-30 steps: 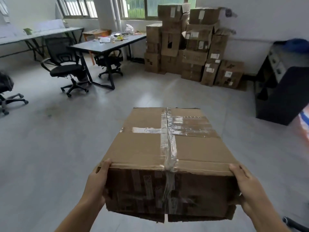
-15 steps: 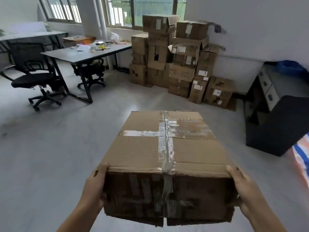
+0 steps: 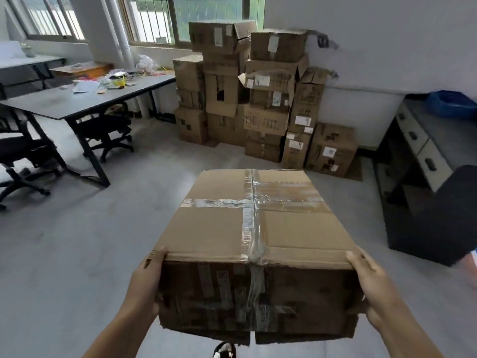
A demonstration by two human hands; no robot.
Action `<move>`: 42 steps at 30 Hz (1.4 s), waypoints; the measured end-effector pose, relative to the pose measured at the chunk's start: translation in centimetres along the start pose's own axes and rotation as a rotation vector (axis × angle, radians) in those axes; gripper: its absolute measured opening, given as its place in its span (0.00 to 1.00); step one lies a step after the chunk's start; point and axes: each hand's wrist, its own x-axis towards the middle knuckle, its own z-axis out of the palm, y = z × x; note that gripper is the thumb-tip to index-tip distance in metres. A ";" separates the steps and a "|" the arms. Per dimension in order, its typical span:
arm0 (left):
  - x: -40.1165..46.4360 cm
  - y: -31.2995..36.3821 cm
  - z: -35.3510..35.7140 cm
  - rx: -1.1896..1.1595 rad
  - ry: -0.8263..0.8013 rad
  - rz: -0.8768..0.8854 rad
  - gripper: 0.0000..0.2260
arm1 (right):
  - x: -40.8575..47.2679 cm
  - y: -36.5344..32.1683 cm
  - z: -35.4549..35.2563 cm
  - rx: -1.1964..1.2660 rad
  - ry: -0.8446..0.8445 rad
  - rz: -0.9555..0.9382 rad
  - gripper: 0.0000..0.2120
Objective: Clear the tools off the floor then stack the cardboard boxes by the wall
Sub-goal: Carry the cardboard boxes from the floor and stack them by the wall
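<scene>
You carry a taped brown cardboard box [image 3: 255,228] above the grey floor [image 3: 77,254], your left hand [image 3: 145,285] and right hand [image 3: 374,288] gripping its near corners. Ahead, a stack of brown cardboard boxes [image 3: 260,99] stands against the white wall [image 3: 374,34], beside a grey desk [image 3: 85,99].

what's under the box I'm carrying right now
Below the carried box, only grey floor and the tip of a shoe show. The box's underside is hidden. Left hand and right hand grip its near corners; fingers beneath cannot be seen.

Soft daylight, wide-angle warp.
Your light enters the windows [image 3: 196,19]; frame edges beyond them bend and blur.
</scene>
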 end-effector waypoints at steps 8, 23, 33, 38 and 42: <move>14.8 7.6 15.2 0.200 -0.195 -0.004 0.17 | 12.4 -6.5 2.6 0.052 0.247 0.138 0.25; 29.7 12.4 55.2 0.288 -0.307 -0.098 0.11 | 46.1 -21.4 -4.0 0.154 0.422 0.193 0.23; 40.5 14.2 80.0 0.291 -0.357 -0.152 0.15 | 69.4 -29.4 -8.7 0.162 0.402 0.135 0.25; 48.1 16.0 93.1 0.311 -0.369 -0.189 0.14 | 83.0 -33.4 -8.7 0.185 0.419 0.137 0.25; 52.9 19.1 103.8 0.339 -0.405 -0.198 0.12 | 92.9 -38.8 -8.9 0.200 0.448 0.201 0.23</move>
